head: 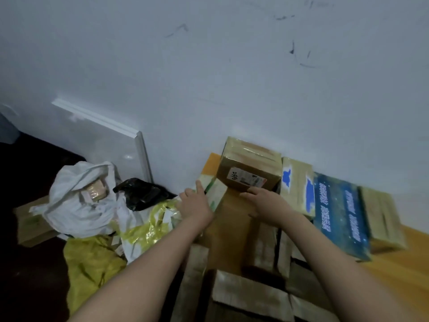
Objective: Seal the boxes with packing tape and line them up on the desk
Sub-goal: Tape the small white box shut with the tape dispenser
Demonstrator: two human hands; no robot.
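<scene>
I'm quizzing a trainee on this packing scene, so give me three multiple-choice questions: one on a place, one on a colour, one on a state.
1. Where is the black bag? A) on the labelled box B) beside the white bag C) in a hand
2. What colour is the box with white lettering? A) red B) green C) blue
3. The right hand is: A) flat on brown cardboard B) gripping a tape roll C) a fist
Answers: B, it lies next to the white bag; C, its top is deep blue; A, its fingers lie straight, holding nothing.
</scene>
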